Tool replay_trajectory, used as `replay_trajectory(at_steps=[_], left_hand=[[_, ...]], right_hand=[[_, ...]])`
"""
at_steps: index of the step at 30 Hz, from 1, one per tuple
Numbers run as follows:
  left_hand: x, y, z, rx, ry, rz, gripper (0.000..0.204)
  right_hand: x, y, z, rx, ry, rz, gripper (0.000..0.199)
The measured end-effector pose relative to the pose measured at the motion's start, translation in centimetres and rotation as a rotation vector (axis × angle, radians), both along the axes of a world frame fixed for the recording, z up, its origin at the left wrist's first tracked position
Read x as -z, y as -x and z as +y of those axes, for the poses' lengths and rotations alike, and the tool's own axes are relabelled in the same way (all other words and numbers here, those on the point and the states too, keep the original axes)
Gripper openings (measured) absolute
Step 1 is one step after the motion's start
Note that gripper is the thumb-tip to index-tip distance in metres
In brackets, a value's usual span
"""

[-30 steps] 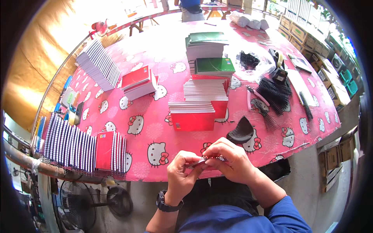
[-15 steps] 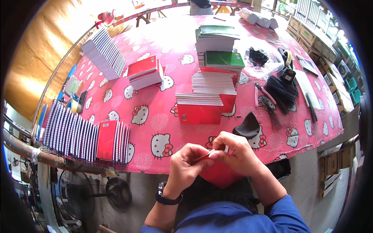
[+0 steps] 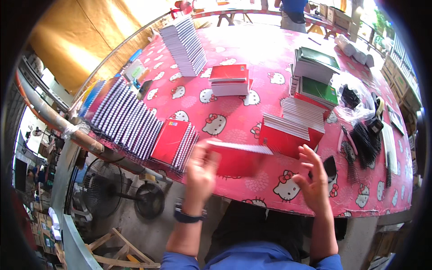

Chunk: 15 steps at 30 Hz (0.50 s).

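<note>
A red notebook [image 3: 238,162], its white page edge turned up, hangs over the near part of the table, slightly blurred. My left hand [image 3: 202,171] grips it by its left end, the fingers smeared by motion. To the right, my right hand [image 3: 313,182] is empty, its fingers spread above the table edge. Just left of my left hand stands a row of spiral-bound notebooks [image 3: 126,119], with a red-covered one [image 3: 170,140] near its end. Beyond my right hand is a stack of red notebooks [image 3: 285,137] with their page edges up.
Green notebooks [image 3: 318,90] top a pile farther back. A small red stack [image 3: 229,74] and a tall leaning stack [image 3: 184,47] stand toward the far left. Pink-handled pliers [image 3: 348,139] and black binding coils [image 3: 365,146] lie at right. A person [image 3: 294,13] stands beyond the table.
My hands, pinched together over a red notebook at the near edge, have parted. The left now holds a red notebook out over the table, farther left; the right has opened. The view has swung left.
</note>
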State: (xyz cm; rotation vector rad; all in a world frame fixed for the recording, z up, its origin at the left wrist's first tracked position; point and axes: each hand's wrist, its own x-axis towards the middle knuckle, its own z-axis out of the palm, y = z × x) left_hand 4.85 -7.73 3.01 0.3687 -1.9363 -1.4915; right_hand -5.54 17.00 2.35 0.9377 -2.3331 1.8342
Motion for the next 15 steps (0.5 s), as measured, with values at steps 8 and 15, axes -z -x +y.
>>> replay_trajectory(at_steps=[8, 15], left_hand=[[-5.0, -3.2, -14.0, -0.586, 0.583, -0.062, 0.021], [3.8, -6.7, -14.2, -0.820, 0.901, -0.430, 0.035]], right_hand=[[3.2, 1.2, 3.6, 0.006, -0.120, 0.035, 0.016], [3.8, 1.3, 4.9, 0.017, -0.126, 0.115, 0.015]])
